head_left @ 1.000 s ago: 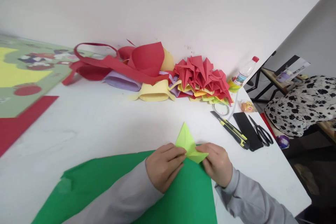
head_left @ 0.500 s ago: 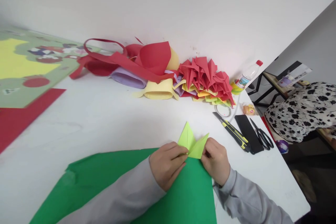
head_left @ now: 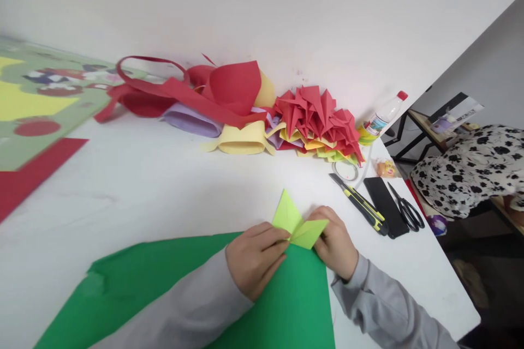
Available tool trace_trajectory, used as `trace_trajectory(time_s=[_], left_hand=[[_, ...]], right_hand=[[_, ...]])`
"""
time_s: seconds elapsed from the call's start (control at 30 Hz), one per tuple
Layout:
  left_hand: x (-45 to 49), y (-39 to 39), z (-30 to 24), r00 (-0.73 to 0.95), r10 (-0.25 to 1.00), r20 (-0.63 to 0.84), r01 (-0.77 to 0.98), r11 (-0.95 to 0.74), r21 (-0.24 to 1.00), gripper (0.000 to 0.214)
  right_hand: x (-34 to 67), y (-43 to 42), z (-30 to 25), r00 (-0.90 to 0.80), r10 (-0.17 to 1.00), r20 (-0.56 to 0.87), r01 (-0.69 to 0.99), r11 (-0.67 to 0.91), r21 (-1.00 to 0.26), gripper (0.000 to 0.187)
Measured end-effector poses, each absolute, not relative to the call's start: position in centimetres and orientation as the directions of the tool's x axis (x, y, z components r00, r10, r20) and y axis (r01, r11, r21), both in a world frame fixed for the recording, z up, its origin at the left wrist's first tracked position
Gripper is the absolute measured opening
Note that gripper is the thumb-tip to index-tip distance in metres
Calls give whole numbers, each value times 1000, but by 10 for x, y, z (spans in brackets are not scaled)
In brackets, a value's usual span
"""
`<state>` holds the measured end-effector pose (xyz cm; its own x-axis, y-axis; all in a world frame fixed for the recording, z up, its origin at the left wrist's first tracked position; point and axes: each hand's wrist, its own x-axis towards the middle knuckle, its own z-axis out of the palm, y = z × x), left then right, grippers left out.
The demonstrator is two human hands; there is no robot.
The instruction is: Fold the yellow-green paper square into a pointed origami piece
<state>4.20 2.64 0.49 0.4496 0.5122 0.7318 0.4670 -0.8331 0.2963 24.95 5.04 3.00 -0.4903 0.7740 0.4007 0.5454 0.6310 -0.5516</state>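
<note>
Pinching lime paper (head_left: pixel 286 218) with left hand (head_left: pixel 256 256), thumb and fingers closed on lower left part. Bringing right hand (head_left: pixel 333 242) to right flap, fingers curled and partly hidden behind it; cannot tell if gripping or only touching. Lime paper between both hands, above far edge of green sheet (head_left: pixel 282 305), one pointed flap away from body, another out to the right. Cannot tell if resting on sheet or lifted. Grey sleeves (head_left: pixel 184 305) on both arms, left one across green sheet.

Right of hands, on white worktop (head_left: pixel 172 191): yellow-black cutter (head_left: pixel 364 206), blade toward tape roll (head_left: pixel 346 170); black case (head_left: pixel 385 204) just beside; then black scissors (head_left: pixel 407 212), handles toward near side. Farther back: snack packet (head_left: pixel 386 169), red-capped bottle (head_left: pixel 380 120) near wall (head_left: pixel 245 5).

Straight past hands: heap of red folded spikes (head_left: pixel 311 112) on yellow, orange and lime pieces. To the left of heap: cream loop (head_left: pixel 242 140), purple loop (head_left: pixel 192 121), long red strips (head_left: pixel 196 103) partly over purple loop. Far left: pale green poster (head_left: pixel 16 155) with yellow patches, on red sheet (head_left: pixel 39 174).

Off right, past worktop edge: person (head_left: pixel 470 169) in black-and-white floral clothing.
</note>
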Motion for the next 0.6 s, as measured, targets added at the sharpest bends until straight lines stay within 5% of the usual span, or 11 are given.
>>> trace_trajectory(time_s=[0.3, 0.6], left_hand=[[36, 27, -4, 508, 489, 709, 452, -852, 264, 19], [33, 24, -6, 553, 491, 673, 462, -853, 243, 29]], right_hand=[[251, 55, 20, -559, 702, 442, 657, 700, -281, 17], [261, 49, 29, -624, 644, 442, 606, 756, -246, 25]])
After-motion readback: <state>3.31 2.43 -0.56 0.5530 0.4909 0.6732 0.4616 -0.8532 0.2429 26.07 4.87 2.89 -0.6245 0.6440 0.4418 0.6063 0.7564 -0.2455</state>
